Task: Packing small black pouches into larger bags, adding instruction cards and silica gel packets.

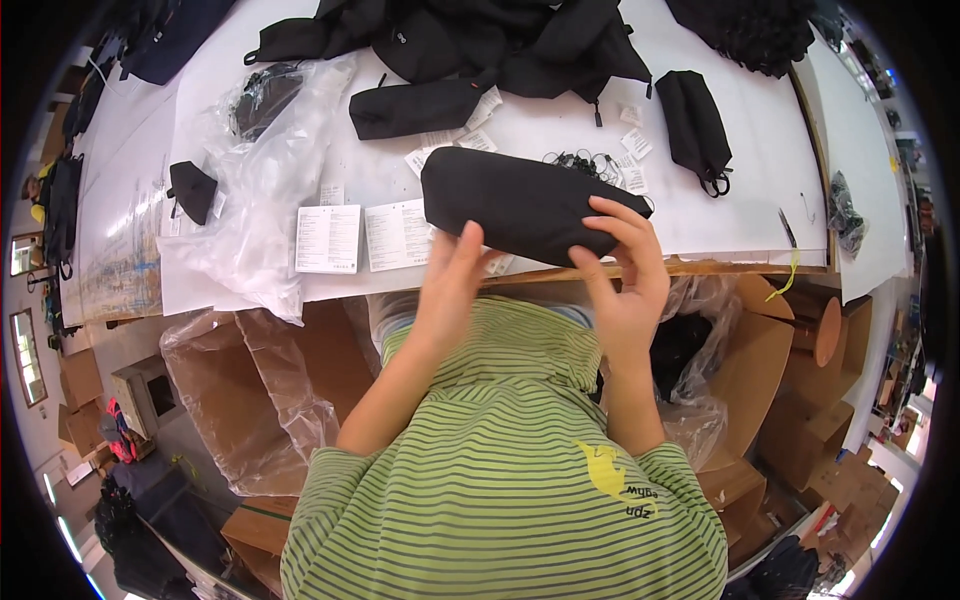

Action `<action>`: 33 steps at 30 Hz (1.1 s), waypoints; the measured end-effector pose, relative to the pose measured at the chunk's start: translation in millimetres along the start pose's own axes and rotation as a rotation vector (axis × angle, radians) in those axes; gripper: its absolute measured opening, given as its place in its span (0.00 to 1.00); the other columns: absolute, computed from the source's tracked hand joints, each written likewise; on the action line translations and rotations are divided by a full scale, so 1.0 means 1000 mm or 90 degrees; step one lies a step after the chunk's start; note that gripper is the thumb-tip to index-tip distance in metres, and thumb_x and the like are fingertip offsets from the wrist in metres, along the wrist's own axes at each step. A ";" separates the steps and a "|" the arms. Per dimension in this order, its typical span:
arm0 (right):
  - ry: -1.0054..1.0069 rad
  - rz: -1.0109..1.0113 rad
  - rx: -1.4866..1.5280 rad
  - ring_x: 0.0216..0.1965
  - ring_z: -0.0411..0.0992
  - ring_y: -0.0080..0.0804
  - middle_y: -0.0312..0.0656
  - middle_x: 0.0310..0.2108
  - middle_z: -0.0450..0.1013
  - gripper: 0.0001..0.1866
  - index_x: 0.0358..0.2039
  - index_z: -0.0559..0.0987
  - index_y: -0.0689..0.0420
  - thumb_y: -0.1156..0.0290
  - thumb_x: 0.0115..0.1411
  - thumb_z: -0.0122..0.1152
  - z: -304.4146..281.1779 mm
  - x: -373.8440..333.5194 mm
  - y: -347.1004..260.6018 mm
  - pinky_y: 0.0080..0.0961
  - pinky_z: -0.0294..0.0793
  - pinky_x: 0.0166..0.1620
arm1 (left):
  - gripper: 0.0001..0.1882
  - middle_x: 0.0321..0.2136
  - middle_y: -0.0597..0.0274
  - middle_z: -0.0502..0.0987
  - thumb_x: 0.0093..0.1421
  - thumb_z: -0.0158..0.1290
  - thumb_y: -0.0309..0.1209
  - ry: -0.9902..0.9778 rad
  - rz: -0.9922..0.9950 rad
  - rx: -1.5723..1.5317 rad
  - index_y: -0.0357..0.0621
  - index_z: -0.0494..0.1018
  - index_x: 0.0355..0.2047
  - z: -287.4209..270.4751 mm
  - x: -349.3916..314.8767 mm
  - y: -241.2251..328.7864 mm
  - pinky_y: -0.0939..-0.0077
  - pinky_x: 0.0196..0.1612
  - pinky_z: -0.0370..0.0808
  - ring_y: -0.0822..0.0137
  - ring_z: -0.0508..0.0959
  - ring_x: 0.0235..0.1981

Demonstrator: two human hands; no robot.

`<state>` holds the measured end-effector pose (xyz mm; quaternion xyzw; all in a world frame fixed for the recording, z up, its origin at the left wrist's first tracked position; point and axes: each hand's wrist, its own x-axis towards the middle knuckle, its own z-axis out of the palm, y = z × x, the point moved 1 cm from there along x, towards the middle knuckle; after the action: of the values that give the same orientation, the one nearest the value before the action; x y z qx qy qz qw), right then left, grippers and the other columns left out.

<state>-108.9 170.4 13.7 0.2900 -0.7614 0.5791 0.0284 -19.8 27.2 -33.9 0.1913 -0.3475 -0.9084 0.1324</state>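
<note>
A long black fabric pouch (520, 200) is held slightly tilted over the near edge of the table. My right hand (632, 275) grips its right end, thumb at the lower edge and fingers over the top. At the pouch's lower left, my left hand (452, 295) presses against the fabric, with part of its fingers hidden beneath. Behind the pouch lies a tangle of thin black cords (585, 163). Two printed white cards (328, 240) rest side by side to the left, the second partly behind my left hand.
Another black pouch (415, 108) and piled black fabric pieces (470, 45) occupy the far side. One more pouch (693, 125) lies right, near a dark pointed tool (788, 230). Clear plastic bags (265, 190) spread left. Cardboard boxes (750, 370) stand below the wooden table edge.
</note>
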 end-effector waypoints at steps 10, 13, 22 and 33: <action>-0.083 0.239 0.143 0.25 0.67 0.11 0.35 0.33 0.76 0.11 0.35 0.80 0.58 0.79 0.49 0.65 -0.023 0.015 0.022 0.11 0.63 0.27 | 0.14 0.39 0.61 0.74 0.50 0.57 0.13 0.040 0.333 0.447 0.36 0.72 0.37 -0.027 0.008 0.040 0.80 0.38 0.72 0.74 0.73 0.37; -0.146 0.310 0.069 0.21 0.64 0.10 0.30 0.22 0.71 0.10 0.34 0.81 0.59 0.75 0.49 0.67 -0.023 0.020 0.024 0.10 0.62 0.24 | 0.14 0.38 0.61 0.74 0.53 0.56 0.16 0.067 0.239 0.394 0.36 0.71 0.40 -0.028 0.004 0.039 0.81 0.31 0.72 0.74 0.74 0.35; 0.531 0.105 0.134 0.23 0.72 0.26 0.43 0.33 0.73 0.17 0.39 0.75 0.69 0.72 0.53 0.67 -0.131 0.097 0.111 0.18 0.75 0.27 | 0.23 0.53 0.56 0.67 0.56 0.53 0.26 0.112 0.244 0.940 0.41 0.65 0.52 -0.082 -0.008 0.048 0.66 0.55 0.63 0.58 0.65 0.54; 0.496 0.081 -0.394 0.20 0.71 0.25 0.40 0.30 0.76 0.21 0.42 0.78 0.55 0.64 0.48 0.70 -0.162 0.129 0.225 0.20 0.68 0.23 | 0.31 0.59 0.52 0.59 0.52 0.55 0.26 0.058 0.168 1.197 0.39 0.59 0.58 -0.096 0.000 0.041 0.56 0.61 0.53 0.49 0.57 0.60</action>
<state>-370.5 299.6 -78.3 -0.0169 -0.8464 0.3922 0.3598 26.5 -58.5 -72.0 0.2139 -0.9496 -0.2257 0.0392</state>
